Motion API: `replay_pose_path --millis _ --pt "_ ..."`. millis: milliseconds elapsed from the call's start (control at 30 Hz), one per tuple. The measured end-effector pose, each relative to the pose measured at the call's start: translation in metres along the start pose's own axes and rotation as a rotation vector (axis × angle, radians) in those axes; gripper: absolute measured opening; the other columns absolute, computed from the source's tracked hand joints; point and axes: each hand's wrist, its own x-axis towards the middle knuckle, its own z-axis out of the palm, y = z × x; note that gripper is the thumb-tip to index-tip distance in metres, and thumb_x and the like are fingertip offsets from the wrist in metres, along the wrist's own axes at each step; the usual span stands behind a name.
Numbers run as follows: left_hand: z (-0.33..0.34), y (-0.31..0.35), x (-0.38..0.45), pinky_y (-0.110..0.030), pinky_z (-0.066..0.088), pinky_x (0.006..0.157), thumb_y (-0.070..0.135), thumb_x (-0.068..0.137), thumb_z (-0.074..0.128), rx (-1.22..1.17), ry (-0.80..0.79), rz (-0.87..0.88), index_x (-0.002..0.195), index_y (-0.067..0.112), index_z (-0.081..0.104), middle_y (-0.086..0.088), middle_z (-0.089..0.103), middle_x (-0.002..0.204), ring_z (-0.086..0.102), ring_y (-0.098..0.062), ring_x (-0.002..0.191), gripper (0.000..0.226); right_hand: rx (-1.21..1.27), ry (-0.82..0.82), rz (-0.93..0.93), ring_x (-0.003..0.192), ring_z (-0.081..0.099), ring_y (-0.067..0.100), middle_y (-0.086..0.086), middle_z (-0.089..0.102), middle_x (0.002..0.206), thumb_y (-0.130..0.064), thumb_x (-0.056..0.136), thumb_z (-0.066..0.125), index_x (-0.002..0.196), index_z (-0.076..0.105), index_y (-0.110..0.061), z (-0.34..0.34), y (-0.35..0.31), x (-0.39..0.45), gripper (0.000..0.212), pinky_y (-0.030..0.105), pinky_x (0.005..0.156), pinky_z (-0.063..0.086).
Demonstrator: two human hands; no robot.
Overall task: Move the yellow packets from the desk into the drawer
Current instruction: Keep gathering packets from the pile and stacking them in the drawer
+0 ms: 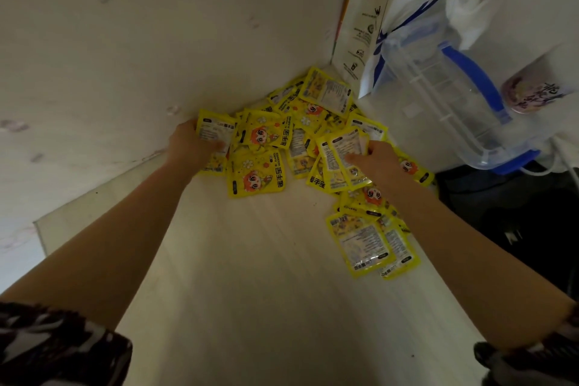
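While the yellow packets [300, 147] are all still lying heaped on the worktop [250, 260], the left hand [191, 146] is gripping one at the heap's edge. The right hand [376, 160] is pinching another; no drawer is showing, so nearly everything is left.

Packets [300, 147] lie heaped in the desk's [250, 291] far corner, a jug [445, 97] to their right.
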Motion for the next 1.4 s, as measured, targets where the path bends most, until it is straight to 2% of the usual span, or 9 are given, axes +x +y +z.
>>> replay_pose_path --millis 67,233,433,633,833,967,1067,1133,1400 --pt "0.002 0.002 0.002 -0.038 0.049 0.087 0.017 0.073 0.078 0.082 0.011 0.014 0.113 0.011 0.065 -0.012 0.069 0.111 0.063 -0.029 0.104 0.042 -0.029 0.010 -0.014 0.056 0.050 0.011 0.008 0.056 0.073 -0.018 0.088 0.066 0.079 0.060 -0.005 0.001 0.001 0.003 0.017 0.022 0.049 0.039" --pt "0.008 0.003 0.003 -0.036 0.046 0.088 0.019 0.078 0.075 0.150 -0.012 0.003 0.119 0.011 0.061 -0.013 0.066 0.118 0.060 -0.031 0.110 0.044 -0.036 0.007 -0.002 0.064 0.056 0.018 0.011 0.061 0.085 -0.021 0.087 0.067 0.096 0.064 -0.002 0.002 0.000 0.007 0.021 0.031 0.067 0.043" --pt "0.005 0.000 0.002 -0.037 0.048 0.088 0.021 0.076 0.077 0.136 0.000 0.003 0.118 0.010 0.062 -0.014 0.067 0.116 0.062 -0.031 0.107 0.045 -0.046 -0.018 0.029 0.090 0.062 0.030 0.017 0.066 0.100 -0.019 0.086 0.068 0.107 0.064 0.003 0.002 -0.004 0.013 0.031 0.039 0.078 0.050" --pt "0.001 -0.005 -0.005 -0.042 0.053 0.088 0.024 0.072 0.081 0.080 0.002 -0.055 0.112 0.009 0.066 -0.013 0.069 0.110 0.066 -0.030 0.100 0.045 -0.107 -0.068 0.133 0.073 0.051 0.021 0.006 0.049 0.075 -0.024 0.086 0.069 0.114 0.057 0.007 0.004 -0.011 0.014 0.044 0.030 0.064 0.037" --pt "-0.002 -0.020 -0.012 -0.046 0.057 0.080 0.017 0.071 0.082 -0.122 -0.027 -0.173 0.104 0.009 0.067 -0.011 0.071 0.101 0.069 -0.027 0.087 0.038 -0.048 -0.057 0.013 0.068 0.048 0.021 0.006 0.047 0.069 -0.020 0.086 0.068 0.085 0.059 -0.001 0.004 -0.009 0.003 0.021 0.030 0.065 0.038" --pt "-0.003 -0.024 -0.020 -0.048 0.056 0.084 0.017 0.072 0.080 -0.188 0.017 -0.188 0.097 0.016 0.068 -0.010 0.071 0.097 0.069 -0.029 0.090 0.028 0.011 -0.054 -0.088 0.061 0.047 0.017 -0.002 0.043 0.061 -0.016 0.085 0.069 0.061 0.041 -0.022 0.006 -0.009 -0.009 0.038 0.033 0.065 0.044" --pt "-0.005 -0.023 -0.029 -0.048 0.056 0.083 0.019 0.071 0.080 -0.218 0.043 -0.178 0.098 0.018 0.069 -0.008 0.071 0.096 0.069 -0.028 0.089 0.030 0.051 -0.050 -0.153 0.078 0.060 0.022 0.005 0.061 0.081 -0.019 0.086 0.068 0.083 0.060 -0.014 0.009 -0.008 -0.017 0.010 0.035 0.073 0.050" --pt "-0.006 -0.023 -0.034 -0.049 0.057 0.081 0.019 0.070 0.081 -0.241 0.052 -0.187 0.097 0.019 0.070 -0.009 0.072 0.094 0.070 -0.028 0.086 0.029 0.081 -0.045 -0.170 0.075 0.060 0.016 0.004 0.063 0.087 -0.021 0.087 0.067 0.102 0.063 -0.009 0.009 -0.009 -0.023 0.020 0.027 0.062 0.048" --pt "-0.001 -0.019 -0.072 -0.045 0.058 0.079 0.011 0.074 0.077 -0.382 0.027 -0.215 0.096 0.017 0.070 -0.012 0.072 0.096 0.070 -0.029 0.083 0.025 0.270 -0.064 -0.207 0.074 0.056 0.003 -0.001 0.060 0.088 -0.020 0.089 0.065 0.101 0.058 -0.010 0.010 -0.018 -0.059 0.017 0.014 0.059 0.043"
